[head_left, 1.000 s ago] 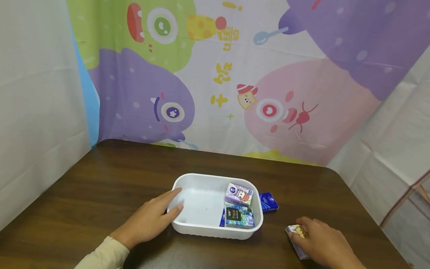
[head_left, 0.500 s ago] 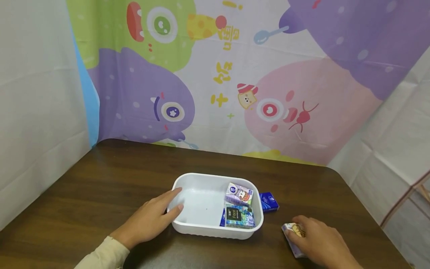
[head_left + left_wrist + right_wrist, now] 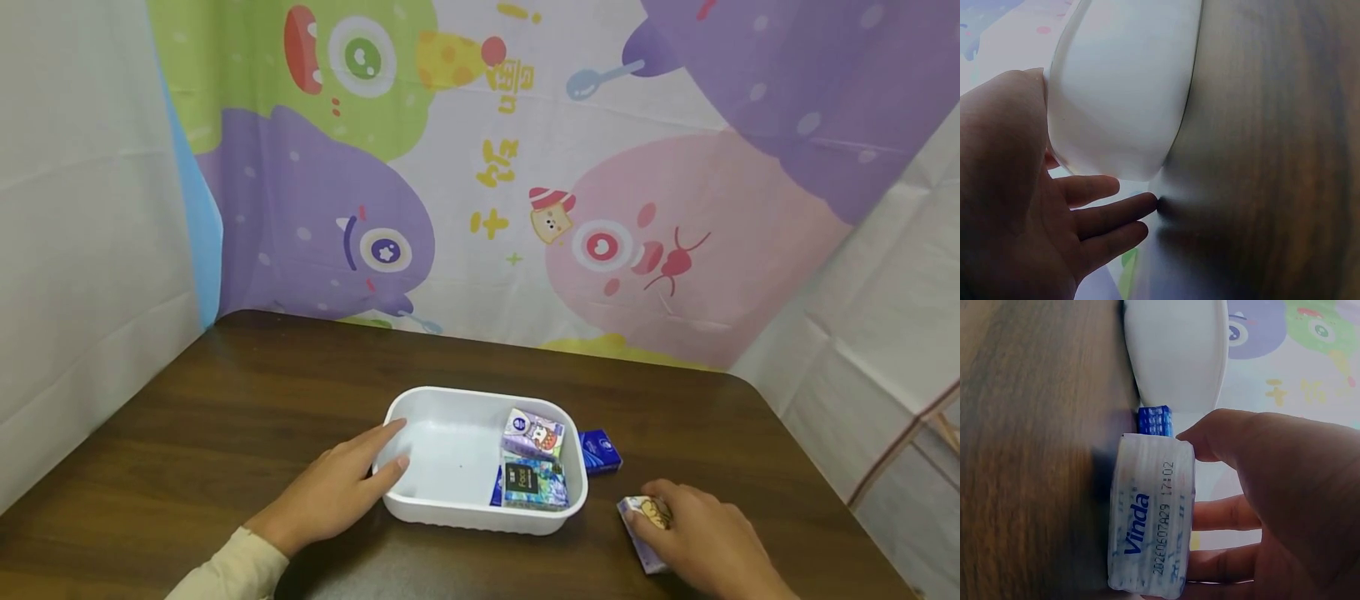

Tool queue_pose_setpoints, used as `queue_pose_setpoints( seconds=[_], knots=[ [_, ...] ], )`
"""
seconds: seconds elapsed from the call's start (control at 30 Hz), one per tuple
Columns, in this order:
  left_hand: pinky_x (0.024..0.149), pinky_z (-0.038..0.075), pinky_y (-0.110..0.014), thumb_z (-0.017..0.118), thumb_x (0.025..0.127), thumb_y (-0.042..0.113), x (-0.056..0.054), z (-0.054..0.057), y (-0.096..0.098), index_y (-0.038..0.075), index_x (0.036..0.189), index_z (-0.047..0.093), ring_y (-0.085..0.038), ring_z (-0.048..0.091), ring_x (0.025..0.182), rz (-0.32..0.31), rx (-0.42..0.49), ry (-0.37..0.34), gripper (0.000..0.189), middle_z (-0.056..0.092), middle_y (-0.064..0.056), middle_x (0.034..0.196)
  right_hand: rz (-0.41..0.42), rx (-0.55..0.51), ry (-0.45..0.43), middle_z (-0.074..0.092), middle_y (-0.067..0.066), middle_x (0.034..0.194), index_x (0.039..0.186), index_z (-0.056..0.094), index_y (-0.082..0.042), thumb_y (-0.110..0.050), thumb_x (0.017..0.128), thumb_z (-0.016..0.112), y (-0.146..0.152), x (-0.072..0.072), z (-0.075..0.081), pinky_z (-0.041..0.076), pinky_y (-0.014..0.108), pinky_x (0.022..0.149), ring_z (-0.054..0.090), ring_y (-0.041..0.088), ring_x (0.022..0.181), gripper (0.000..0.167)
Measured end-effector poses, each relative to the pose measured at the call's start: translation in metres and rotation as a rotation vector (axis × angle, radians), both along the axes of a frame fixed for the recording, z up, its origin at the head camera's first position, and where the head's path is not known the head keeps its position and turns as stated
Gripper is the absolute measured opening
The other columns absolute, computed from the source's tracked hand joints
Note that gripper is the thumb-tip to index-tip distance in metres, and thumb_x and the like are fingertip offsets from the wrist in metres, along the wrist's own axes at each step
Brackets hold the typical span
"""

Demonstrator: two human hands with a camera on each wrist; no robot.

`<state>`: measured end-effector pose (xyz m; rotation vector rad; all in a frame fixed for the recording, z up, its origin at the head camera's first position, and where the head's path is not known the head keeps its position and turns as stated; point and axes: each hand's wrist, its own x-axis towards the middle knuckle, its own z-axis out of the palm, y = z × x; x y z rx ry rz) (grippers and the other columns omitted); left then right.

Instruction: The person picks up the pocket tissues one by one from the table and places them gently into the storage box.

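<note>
My right hand (image 3: 705, 537) grips a purple and white tissue pack (image 3: 645, 546) with a cartoon print, thumb on one side and fingers on the other. In the right wrist view its end (image 3: 1150, 515) reads "Vinda". My left hand (image 3: 330, 492) rests at the left end of a white plastic basin (image 3: 468, 517), with thumb and index finger spread over the rim. The left wrist view shows its other fingers (image 3: 1113, 215) extended outside the basin wall. Inside the basin, at its right end, lie a purple tissue pack (image 3: 532, 433) and a blue-green "Face" tissue pack (image 3: 536, 483).
A blue pack (image 3: 600, 452) lies on the brown table (image 3: 300, 375), just right of the basin. Another blue item (image 3: 497, 486) shows partly beneath the "Face" pack. A cartoon-printed curtain (image 3: 480, 275) hangs behind the table, with pale cloth (image 3: 90, 208) at the sides.
My right hand has moved a little left with the tissue pack, nearer the basin. The left hand, the basin and its contents stay in place.
</note>
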<state>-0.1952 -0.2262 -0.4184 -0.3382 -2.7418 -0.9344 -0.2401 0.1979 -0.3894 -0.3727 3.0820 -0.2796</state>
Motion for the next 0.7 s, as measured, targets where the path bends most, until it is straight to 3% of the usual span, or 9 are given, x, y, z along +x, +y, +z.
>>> queue_pose_setpoints(
  seconds=[0.53,0.7],
  knots=[
    [0.108,0.039,-0.052,0.051,0.103,0.047,0.0012,0.0011,0.0026,0.013,0.151,0.048,-0.029,0.049,0.134,0.007,0.003,-0.041,0.058,0.053,-0.010,0.146,-0.025,-0.016,0.020,0.071,0.003,0.103,0.120,0.070,-0.012,-0.066,0.088,0.064,-0.0052,-0.0021,-0.0003,0.052,0.051,0.071,0.061,0.018,0.081,0.063],
    [0.108,0.039,-0.051,0.052,0.103,0.047,0.0009,0.0016,0.0008,0.012,0.150,0.048,-0.029,0.050,0.133,0.013,0.002,-0.031,0.059,0.054,-0.010,0.144,-0.007,-0.036,0.069,0.071,0.005,0.104,0.120,0.070,-0.011,-0.064,0.088,0.065,-0.0086,-0.0026,0.0004,0.053,0.052,0.073,0.063,0.019,0.082,0.062]
  ],
)
